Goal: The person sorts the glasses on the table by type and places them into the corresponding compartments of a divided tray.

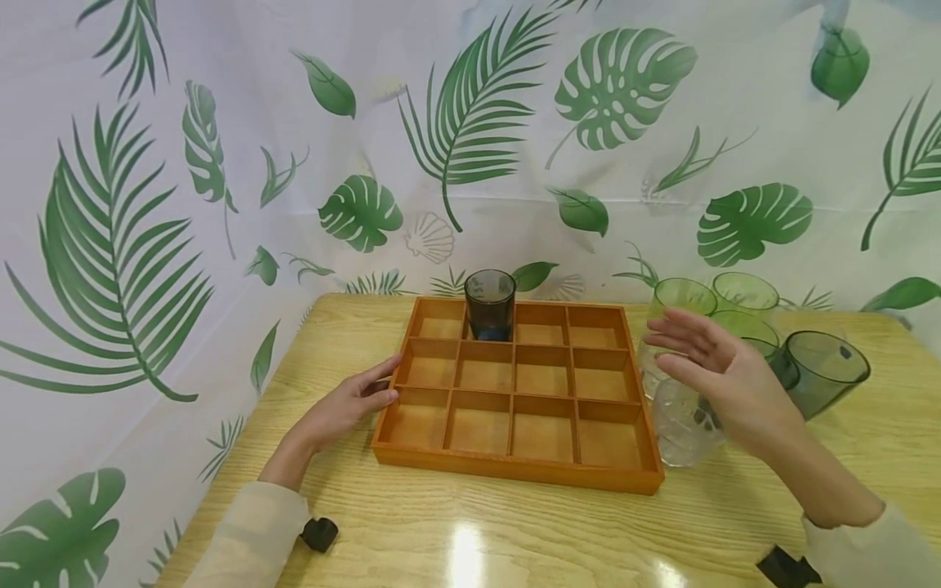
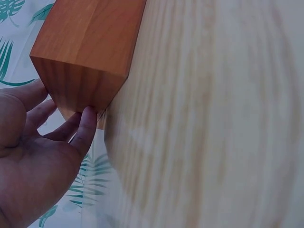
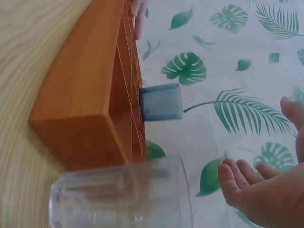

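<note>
A wooden compartment tray [image 1: 544, 472] lies on the table. A dark grey glass [image 1: 489, 298] stands in its back row, second compartment from the left. My left hand [image 1: 341, 416] touches the tray's left side with its fingers, and in the left wrist view those fingertips [image 2: 88, 116] rest against the wood. Right of the tray, my right hand [image 1: 724, 380] is raised over the glasses, fingers extended, holding nothing. Below it stands a clear glass [image 1: 680, 433], partly hidden by the hand. The same clear glass [image 3: 118, 194] appears beside the tray in the right wrist view.
Several green-tinted glasses [image 1: 746, 291] stand behind the right hand. A smoky grey glass [image 1: 827, 376] is at its right. A leaf-print cloth [image 1: 507, 220] hangs along the table's back and left. The wooden table [image 1: 544, 539] extends in front of the tray.
</note>
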Tool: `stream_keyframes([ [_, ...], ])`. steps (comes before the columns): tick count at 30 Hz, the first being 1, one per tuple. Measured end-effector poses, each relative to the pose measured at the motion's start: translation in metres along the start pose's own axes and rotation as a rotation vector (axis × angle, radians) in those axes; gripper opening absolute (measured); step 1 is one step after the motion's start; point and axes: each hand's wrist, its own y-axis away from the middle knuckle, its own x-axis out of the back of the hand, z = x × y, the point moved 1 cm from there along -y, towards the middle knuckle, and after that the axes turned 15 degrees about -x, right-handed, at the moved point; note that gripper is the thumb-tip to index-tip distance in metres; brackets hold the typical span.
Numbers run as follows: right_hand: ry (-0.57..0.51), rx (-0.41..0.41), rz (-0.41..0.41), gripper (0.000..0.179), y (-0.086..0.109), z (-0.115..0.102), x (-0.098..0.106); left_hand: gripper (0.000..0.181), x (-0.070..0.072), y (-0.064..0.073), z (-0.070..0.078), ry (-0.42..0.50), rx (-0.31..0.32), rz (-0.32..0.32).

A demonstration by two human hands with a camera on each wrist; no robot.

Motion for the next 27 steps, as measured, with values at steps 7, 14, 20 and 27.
stream_keyframes([
  [7,-0.05,0.023,0.028,0.054,0.018,0.004,0.026,0.067,0.001,0.0,-0.002,0.0,-0.005,-0.002],
  [14,-0.08,0.066,0.024,0.054,0.035,0.015,0.057,0.067,0.0,0.001,-0.001,0.012,-0.003,0.0],
  [20,-0.208,0.207,0.057,0.054,0.046,0.025,0.082,0.068,0.0,0.002,-0.002,0.002,0.004,0.006],
  [27,-0.23,0.419,0.074,0.05,0.051,0.04,0.117,0.067,0.001,0.001,-0.001,-0.011,0.002,0.006],
])
